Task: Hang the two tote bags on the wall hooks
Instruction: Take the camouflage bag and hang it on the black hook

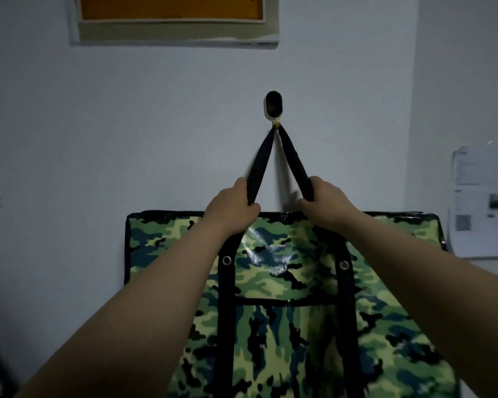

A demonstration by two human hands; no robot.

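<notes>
The 2 forearms come in from the bottom corners, and the bag (285, 282), a camouflage tote with black trim, hangs flat against the wall (127, 124) between them. Its top edge runs level, just under both hands.

The left hand (233, 208) has its fingers wrapped tight around the left run of the strap (260, 165); the right hand (325, 202) is closed the same way on the right run. Both grips sit low on the strap, just above the bag's top edge.

From the 2 hands the strap runs rise and lean inward, meeting in a narrow point at the hook (273, 107), which lies straight above and midway between the hands. The strap's apex appears to sit on the hook's small prong, under its dark oval plate. Neither hand is nearer; they are about even.

In my judgement the loop is seated, so the next move is likely to ease both grips and let the weight settle down along the strap's line. A second bag is not in view.
</notes>
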